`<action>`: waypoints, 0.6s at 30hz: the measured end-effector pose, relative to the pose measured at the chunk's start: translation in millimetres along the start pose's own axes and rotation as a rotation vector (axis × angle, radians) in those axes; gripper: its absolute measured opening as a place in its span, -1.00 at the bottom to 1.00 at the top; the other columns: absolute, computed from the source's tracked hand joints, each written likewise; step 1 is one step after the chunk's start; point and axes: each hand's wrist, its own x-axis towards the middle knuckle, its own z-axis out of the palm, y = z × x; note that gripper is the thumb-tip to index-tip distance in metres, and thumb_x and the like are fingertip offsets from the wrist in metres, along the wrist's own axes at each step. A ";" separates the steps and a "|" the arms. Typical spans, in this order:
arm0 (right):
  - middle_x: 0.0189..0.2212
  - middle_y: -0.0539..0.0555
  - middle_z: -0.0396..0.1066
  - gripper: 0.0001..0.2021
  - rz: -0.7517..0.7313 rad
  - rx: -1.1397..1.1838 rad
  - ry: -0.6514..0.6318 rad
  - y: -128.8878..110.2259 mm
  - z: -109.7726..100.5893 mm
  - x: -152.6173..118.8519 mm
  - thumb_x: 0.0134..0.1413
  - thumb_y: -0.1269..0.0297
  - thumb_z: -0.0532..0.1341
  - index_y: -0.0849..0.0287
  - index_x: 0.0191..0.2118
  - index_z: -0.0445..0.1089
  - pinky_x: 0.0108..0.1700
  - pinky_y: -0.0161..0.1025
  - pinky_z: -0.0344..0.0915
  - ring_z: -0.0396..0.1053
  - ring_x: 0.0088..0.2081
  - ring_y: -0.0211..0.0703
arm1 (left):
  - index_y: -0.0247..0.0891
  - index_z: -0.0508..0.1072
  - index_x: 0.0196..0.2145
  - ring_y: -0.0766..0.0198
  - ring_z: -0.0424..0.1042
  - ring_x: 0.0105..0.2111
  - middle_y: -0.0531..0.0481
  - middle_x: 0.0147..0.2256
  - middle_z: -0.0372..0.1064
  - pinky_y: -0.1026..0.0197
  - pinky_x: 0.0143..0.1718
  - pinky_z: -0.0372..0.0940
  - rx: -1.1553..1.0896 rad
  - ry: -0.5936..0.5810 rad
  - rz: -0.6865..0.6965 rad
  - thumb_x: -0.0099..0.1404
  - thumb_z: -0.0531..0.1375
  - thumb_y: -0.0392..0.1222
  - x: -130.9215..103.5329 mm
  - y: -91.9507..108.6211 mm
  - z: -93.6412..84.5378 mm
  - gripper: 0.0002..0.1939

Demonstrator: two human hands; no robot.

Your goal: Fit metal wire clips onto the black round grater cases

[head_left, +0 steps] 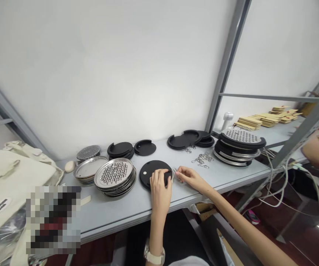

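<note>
My left hand (159,183) rests on a black round disc (151,168) lying on the bench, its fingers curled over the disc's right part. A small white dot shows on the disc's left side. At its right edge, my right hand (189,176) pinches a small bent-wire metal hook (175,170), close to the left fingertips. Whether the hook touches the disc I cannot tell. A loose heap of similar wire hooks (203,159) lies just beyond my right hand. To the left of the disc stands a stack of round metal grater plates (115,174).
Black round holders (120,149) lie along the wall, with more black holders (184,139) to the right. A mixed stack of graters and holders (239,142) stands by the shelf post. A cream bag (15,173) sits at left. Another person's arm (318,147) shows far right.
</note>
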 end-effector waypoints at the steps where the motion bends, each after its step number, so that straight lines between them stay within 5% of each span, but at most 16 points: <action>1: -0.51 -0.06 0.24 -0.66 0.002 -0.005 0.029 2.4 0.2 3.1 0.16 -0.04 0.11 0.16 -0.40 0.23 -0.39 -0.31 0.13 0.16 -0.48 -0.30 | -0.18 0.35 -0.13 0.15 0.31 -0.07 -0.03 -0.12 0.35 0.05 0.01 0.13 0.024 -0.001 -0.005 0.30 0.10 -0.37 -0.3 -0.3 0.5 -0.80; 7: -0.56 -0.07 0.27 -0.66 -0.034 -0.172 0.053 13.0 3.0 22.9 0.17 -0.04 0.08 0.14 -0.43 0.20 -0.37 -0.31 0.14 0.18 -0.49 -0.27 | -0.19 0.30 0.00 0.14 0.27 0.04 -0.10 0.02 0.31 0.02 0.05 0.14 0.102 -0.016 0.028 0.36 0.01 -0.33 -2.5 -4.4 5.0 -0.72; 18: -0.56 -0.06 0.26 -0.70 -0.050 -0.295 0.026 6.2 3.8 20.6 0.25 0.08 -0.01 0.13 -0.44 0.16 -0.37 -0.30 0.15 0.21 -0.47 -0.25 | -0.24 0.30 0.02 0.13 0.28 0.05 -0.14 0.02 0.34 -0.02 0.05 0.19 0.172 -0.041 0.079 0.38 -0.02 -0.32 -2.3 -5.5 8.4 -0.71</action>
